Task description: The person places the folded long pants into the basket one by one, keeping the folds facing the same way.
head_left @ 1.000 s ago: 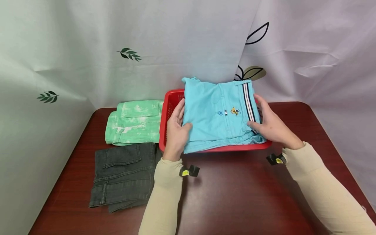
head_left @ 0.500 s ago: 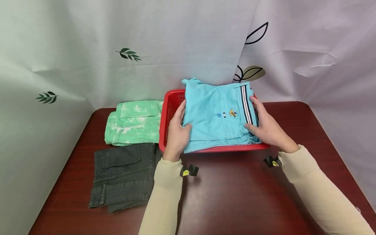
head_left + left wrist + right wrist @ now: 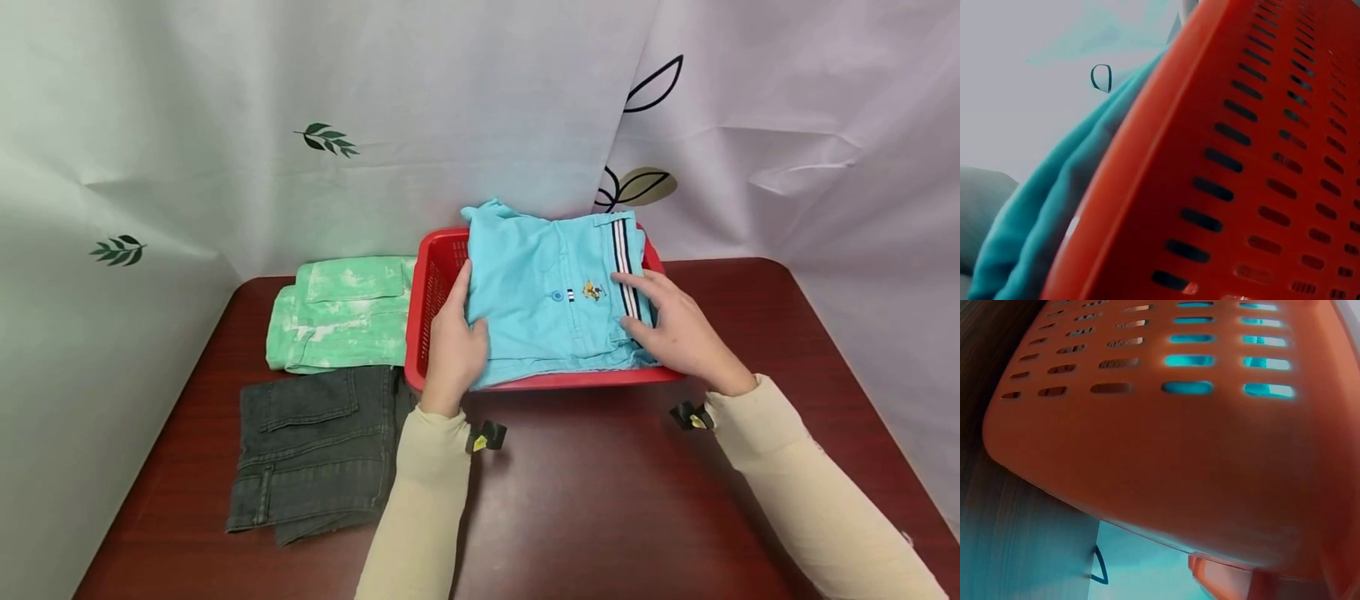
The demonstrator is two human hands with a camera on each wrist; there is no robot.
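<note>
Folded light-blue shorts (image 3: pixel 525 283), with a striped waistband and a small embroidered figure, lie in a red plastic basket (image 3: pixel 555 382). At their left edge is my left hand (image 3: pixel 455 354), its fingers straight along the cloth and its thumb by the near edge. My right hand (image 3: pixel 678 329) has its fingers spread over the waistband at the right end. The left wrist view shows the slotted wall of the basket (image 3: pixel 1254 144) and a fold of the blue cloth (image 3: pixel 1054 200). Through the slots in the right wrist view, bits of blue show.
Green-and-white patterned folded trousers (image 3: pixel 345 308) lie left of the basket. In front of them are folded dark grey jeans (image 3: pixel 315 450). Everything stands on a dark red-brown table (image 3: pixel 585 492), with a pale curtain (image 3: pixel 450 108) behind.
The waistband end of the shorts has shifted slightly left and lower into the basket. My right hand has moved left, its fingers now over the waistband. The left hand has barely moved.
</note>
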